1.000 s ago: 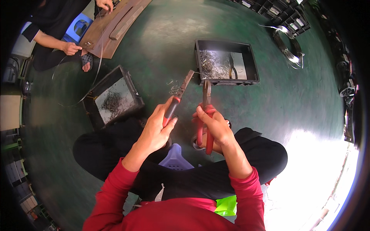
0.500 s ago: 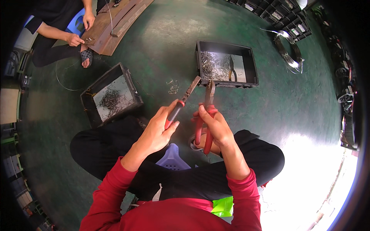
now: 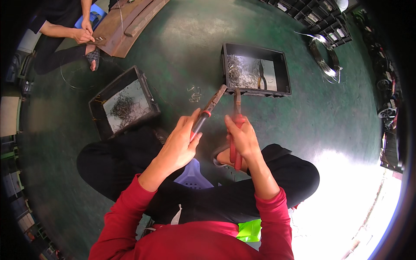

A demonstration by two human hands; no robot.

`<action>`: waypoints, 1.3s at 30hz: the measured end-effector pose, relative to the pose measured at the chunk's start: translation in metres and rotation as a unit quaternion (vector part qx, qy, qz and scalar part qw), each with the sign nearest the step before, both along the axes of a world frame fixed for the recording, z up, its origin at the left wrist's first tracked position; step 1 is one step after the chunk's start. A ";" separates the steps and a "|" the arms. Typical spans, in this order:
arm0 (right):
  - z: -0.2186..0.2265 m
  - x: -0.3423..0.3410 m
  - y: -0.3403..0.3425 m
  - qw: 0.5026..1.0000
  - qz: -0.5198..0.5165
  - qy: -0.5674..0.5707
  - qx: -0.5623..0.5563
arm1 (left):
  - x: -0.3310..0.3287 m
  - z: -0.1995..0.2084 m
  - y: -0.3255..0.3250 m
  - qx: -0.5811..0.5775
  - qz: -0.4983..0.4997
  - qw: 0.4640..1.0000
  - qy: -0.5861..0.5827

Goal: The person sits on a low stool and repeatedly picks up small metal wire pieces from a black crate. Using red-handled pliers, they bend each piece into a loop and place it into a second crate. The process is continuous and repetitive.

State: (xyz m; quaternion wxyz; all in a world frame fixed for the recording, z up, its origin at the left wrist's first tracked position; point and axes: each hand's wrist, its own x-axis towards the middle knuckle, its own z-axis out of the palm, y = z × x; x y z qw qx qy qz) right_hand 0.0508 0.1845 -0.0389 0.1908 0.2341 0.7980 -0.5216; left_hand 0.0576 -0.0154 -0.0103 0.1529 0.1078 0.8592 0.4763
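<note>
Left pliers (image 3: 209,109): red-handled, gripped in the left hand (image 3: 182,141); nose pointed up and away toward the right pliers, above and ahead of the knuckles.
Left hand: closed around the handles, thumb on top.
Right pliers (image 3: 236,125): red-handled, held nearly upright in the right hand (image 3: 242,138); tip just beside the left tool's tip.
Right hand: fingers wrapped shut around the handles, which ran down below the palm.
Between tips: any workpiece too small to tell.
Far crate (image 3: 281,69): black, just beyond the tips, holding wire scraps and another pair of pliers.
Left crate (image 3: 97,108): black, wire tangle inside, beside the left knee.
Floor (image 3: 182,47): green; wire coil (image 3: 323,54) at far right.
Co-worker's hand (image 3: 82,35): upper left, on a brown board (image 3: 125,26).
</note>
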 end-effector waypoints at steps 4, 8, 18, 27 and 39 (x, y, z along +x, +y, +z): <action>-0.003 -0.002 -0.004 0.998 0.010 0.011 0.069 | 0.003 -0.003 0.004 -0.037 0.010 0.999 0.014; 0.002 -0.003 -0.006 0.997 0.016 -0.011 0.077 | 0.006 -0.008 0.008 -0.074 0.016 0.995 0.059; 0.001 -0.002 -0.011 0.990 0.004 0.018 0.141 | 0.008 -0.012 0.012 -0.124 0.013 0.990 0.062; 0.000 -0.001 -0.009 0.990 -0.005 0.015 0.137 | 0.007 -0.020 0.014 -0.114 0.010 0.992 0.060; -0.010 0.000 -0.004 0.988 -0.002 0.040 0.151 | 0.001 -0.029 0.011 -0.070 0.002 0.997 0.031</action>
